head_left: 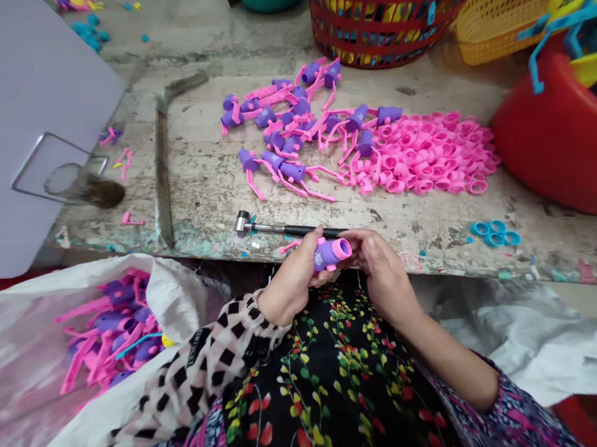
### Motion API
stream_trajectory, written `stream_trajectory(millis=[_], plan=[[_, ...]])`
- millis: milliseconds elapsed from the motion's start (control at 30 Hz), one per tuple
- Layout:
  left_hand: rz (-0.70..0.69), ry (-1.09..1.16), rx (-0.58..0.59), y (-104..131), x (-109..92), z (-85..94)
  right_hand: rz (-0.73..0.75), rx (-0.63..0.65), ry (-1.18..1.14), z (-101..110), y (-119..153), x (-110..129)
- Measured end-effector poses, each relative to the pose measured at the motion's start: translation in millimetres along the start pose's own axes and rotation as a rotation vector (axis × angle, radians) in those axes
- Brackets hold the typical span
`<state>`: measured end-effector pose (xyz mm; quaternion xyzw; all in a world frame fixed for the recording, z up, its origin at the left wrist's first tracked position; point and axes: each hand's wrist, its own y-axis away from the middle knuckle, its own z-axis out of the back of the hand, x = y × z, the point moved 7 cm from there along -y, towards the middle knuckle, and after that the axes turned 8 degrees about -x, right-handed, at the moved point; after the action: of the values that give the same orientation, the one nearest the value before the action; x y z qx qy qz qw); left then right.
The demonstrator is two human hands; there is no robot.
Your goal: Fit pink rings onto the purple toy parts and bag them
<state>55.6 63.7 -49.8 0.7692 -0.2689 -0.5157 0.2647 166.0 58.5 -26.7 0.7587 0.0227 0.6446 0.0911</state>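
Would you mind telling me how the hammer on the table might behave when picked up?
The hammer likely feels head-heavy, given its thick metallic head on a slim shaft. It is probably stiff: that shaft looks straight and metallic.

Your desk [201, 182] is worn and paint-stained. A small hammer [299, 230] lies along its near edge; four blue rings [495, 233] sit by that edge, toward your right. Farther in, purple-and-pink toy parts [293, 170] adjoin heaped pink rings [425, 153]. A bent bar [162, 170] extends inward from the near edge, leftward.
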Motion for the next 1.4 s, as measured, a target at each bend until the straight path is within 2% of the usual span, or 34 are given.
stream_trajectory(millis=[167, 433, 567, 700, 800, 1000, 1200, 1300, 1400], plan=[[-0.002, -0.073, -0.166, 0, 3, 8.3, -0.185, -0.062, -0.218, 3, -5, -14], [-0.077, -0.175, -0.192, 6, -1, 6.6, -0.236, -0.165, -0.247, 1, -12, -14], [-0.117, -0.198, -0.183, 5, -1, 7.5, -0.075, -0.141, -0.065, -3, -11, -2], [-0.186, -0.174, -0.144, 2, 1, 16.3, 0.252, -0.011, 0.343, -14, 1, 16], [-0.298, -0.219, -0.127, 3, -2, 29.3, 0.435, 0.121, 0.484, -27, 8, 20], [-0.503, -0.435, -0.126, 19, -4, 64.2, 0.537, 0.381, 0.564, -61, 8, 18], [-0.563, -0.611, -0.226, 35, 5, 105.9, 0.517, 0.433, 0.657, -87, 2, 8], [-0.578, -0.547, -0.279, 36, 10, 122.8, 0.478, 0.484, 0.709, -100, -5, -2], [-0.512, -0.258, -0.367, 29, 17, 141.7, 0.491, 0.532, 0.773, -114, -14, -13]])
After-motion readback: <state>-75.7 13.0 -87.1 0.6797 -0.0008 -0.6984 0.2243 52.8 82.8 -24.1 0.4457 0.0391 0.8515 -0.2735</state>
